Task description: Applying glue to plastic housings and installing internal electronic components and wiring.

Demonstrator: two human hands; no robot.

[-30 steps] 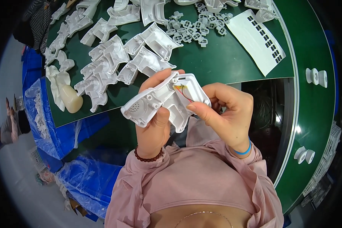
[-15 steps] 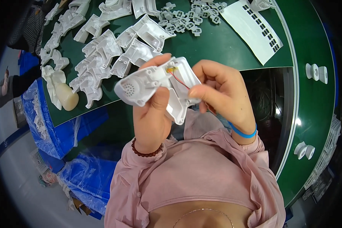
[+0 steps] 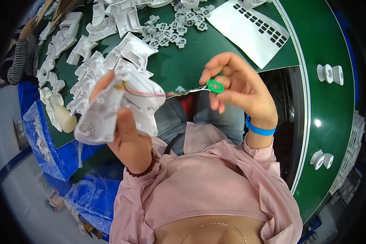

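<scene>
My left hand (image 3: 130,132) is closed around a white plastic housing (image 3: 94,116), whose rounded end has a cluster of small holes. Thin wires (image 3: 148,95) come out of the housing's inside and stretch right to a small circuit board (image 3: 180,90) hanging in mid-air. White leads run on from the board to a round green disc (image 3: 215,86) with a coppery centre. The disc sits at the thumb and fingertips of my right hand (image 3: 248,89), whose other fingers are loosely curled. Part of the housing is blurred.
White plastic shells (image 3: 130,51) cover the green table's left side, with a cream rounded block (image 3: 65,119) at its edge. Beyond are small grey parts (image 3: 166,34) and a white sheet (image 3: 248,32). Plastic-lined blue bins (image 3: 91,195) stand lower left. Another person's striped sleeve (image 3: 20,61) shows upper left.
The housing has moved left and down with my left hand. My right hand has drawn away from it, and the wires, circuit board and green disc now show stretched between them.
</scene>
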